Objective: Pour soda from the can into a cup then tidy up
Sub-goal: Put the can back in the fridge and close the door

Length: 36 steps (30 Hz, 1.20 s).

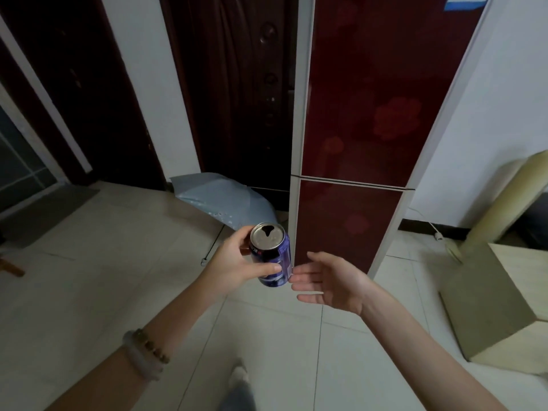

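A: Opened blue aluminium soda can [272, 258], mouth up, in mid-air above the pale tiled floor [118, 262]!
B: Label?
A: White lettering, too blurred to read. The left hand [234, 262] wraps fingers and thumb round it; the right hand [329, 280] sits just beside, fingers straight, holding nothing, before the dark red 2-door fridge [355, 129].
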Each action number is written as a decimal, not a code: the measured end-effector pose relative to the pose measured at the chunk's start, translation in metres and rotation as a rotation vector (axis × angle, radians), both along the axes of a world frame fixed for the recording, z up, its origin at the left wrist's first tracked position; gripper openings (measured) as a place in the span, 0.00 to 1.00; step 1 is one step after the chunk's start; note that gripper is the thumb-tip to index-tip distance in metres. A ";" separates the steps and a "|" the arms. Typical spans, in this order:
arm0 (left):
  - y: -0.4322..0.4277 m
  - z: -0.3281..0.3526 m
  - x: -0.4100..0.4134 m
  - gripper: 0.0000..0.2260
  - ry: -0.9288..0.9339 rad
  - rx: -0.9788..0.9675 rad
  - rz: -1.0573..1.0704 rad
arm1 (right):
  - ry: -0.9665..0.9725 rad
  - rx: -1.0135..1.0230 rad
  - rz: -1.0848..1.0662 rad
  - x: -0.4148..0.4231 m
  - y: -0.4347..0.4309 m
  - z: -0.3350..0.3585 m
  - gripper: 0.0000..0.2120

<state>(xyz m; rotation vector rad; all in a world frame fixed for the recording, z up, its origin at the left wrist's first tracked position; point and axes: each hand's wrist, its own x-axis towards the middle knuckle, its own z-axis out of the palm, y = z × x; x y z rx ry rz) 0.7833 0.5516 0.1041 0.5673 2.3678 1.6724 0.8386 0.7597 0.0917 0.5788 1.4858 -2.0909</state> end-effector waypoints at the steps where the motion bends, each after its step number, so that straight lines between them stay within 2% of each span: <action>1: 0.000 0.000 -0.020 0.29 -0.002 0.012 -0.012 | 0.007 0.001 -0.009 -0.019 0.000 0.000 0.20; 5: -0.002 0.001 -0.113 0.31 -0.007 0.043 -0.063 | 0.031 0.006 -0.041 -0.100 -0.003 0.004 0.21; 14: 0.001 0.036 -0.295 0.32 0.076 -0.045 -0.196 | 0.061 -0.034 -0.156 -0.263 -0.011 0.025 0.21; 20: 0.021 0.034 -0.378 0.33 0.037 0.000 -0.235 | 0.059 -0.024 -0.187 -0.336 0.005 0.028 0.20; 25: 0.044 0.033 -0.438 0.28 0.002 0.038 -0.276 | 0.047 -0.014 -0.186 -0.395 0.025 0.031 0.19; 30: 0.069 0.035 -0.504 0.31 -0.013 0.083 -0.252 | 0.087 -0.023 -0.157 -0.454 0.053 0.036 0.19; 36: 0.104 0.061 -0.575 0.30 -0.014 0.116 -0.261 | 0.134 0.027 -0.101 -0.523 0.091 0.059 0.23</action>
